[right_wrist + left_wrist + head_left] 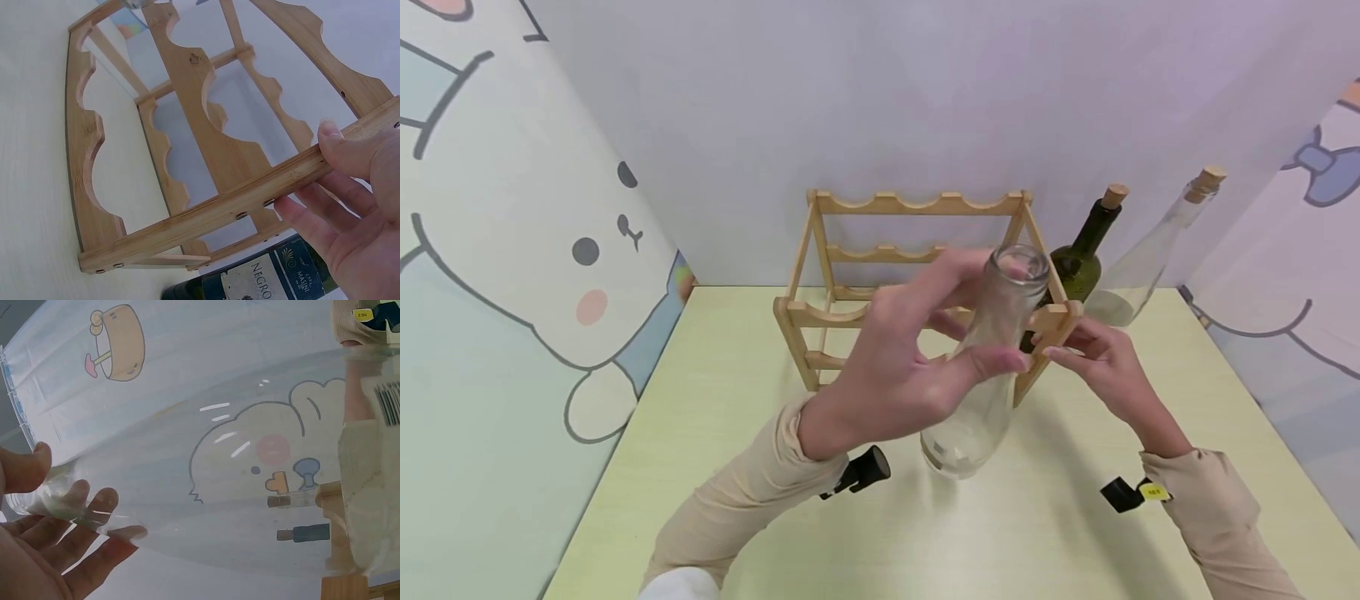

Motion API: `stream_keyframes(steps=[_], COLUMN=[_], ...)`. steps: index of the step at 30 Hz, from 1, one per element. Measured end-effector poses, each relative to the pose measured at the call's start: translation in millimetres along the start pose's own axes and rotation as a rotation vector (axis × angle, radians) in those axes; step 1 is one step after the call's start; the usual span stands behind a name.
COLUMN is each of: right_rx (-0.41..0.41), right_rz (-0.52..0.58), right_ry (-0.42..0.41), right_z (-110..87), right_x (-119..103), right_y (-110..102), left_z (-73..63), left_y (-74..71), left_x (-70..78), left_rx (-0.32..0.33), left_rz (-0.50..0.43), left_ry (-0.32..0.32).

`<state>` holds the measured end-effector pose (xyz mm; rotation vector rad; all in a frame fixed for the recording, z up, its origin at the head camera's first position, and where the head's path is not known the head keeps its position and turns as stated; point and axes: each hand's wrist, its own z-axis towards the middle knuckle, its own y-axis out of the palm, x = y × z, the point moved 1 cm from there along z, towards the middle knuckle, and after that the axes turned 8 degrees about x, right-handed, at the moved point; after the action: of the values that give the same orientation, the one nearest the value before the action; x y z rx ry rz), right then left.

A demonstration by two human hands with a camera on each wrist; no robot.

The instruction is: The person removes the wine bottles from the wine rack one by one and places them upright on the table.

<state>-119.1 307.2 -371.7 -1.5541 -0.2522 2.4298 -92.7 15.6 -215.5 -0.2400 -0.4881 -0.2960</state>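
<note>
My left hand [902, 367] holds an uncorked clear glass bottle [973, 425] around its neck, thumb on one side and fingers on the other. The bottle tilts in front of the wooden wine rack [917, 204], its base toward me; a label with a barcode [390, 403] shows near its base in the left wrist view. My right hand [1108, 371] pinches the rack's front right post [212, 212] between thumb and fingers. Scalloped rails [200, 94] span the rack, and I see no bottle lying in them.
Right of the rack stand a corked dark green wine bottle [1078, 262] and a corked clear bottle [1150, 258]. The green one's label [269, 275] reads NEGRO. All stand on a pale table [700, 417] against a wall [910, 100], with cartoon-printed panels [497, 208] at both sides.
</note>
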Motion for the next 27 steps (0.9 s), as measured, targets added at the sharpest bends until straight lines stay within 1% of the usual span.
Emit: stream_keyframes(steps=[2,6,8,16,21,24,27], right_rx=[-0.007,0.005,0.009,0.004,0.005,0.008,0.009], right_rz=[0.018,-0.028,-0.029,0.072,0.064,0.063,0.065], right_ry=[0.004,0.015,0.018,-0.001,0.005,0.011,0.016], right_z=[0.0,0.1,0.2,1.2,2.3,2.0,1.3], right_x=[1,1,2,2,2,3,3], right_y=[0,0,0,1,1,1,1], left_z=[-3.4,-9.4,-12.7,-28.2,-36.6,-40.6,-44.2], left_y=[-1.1,-2.4,-2.2,-1.3,-0.9,-0.3,0.5], left_x=[-0.7,-2.4,-4.3,-12.9,-16.1,-18.2,-20.5], left_rx=[-0.004,-0.015,-0.017,-0.024,-0.024,-0.025,-0.023], left_rz=[0.021,0.043,0.046,0.041,0.028,0.014,0.008], left_ry=[-0.009,-0.035,-0.049,-0.114,-0.165,-0.174,-0.164])
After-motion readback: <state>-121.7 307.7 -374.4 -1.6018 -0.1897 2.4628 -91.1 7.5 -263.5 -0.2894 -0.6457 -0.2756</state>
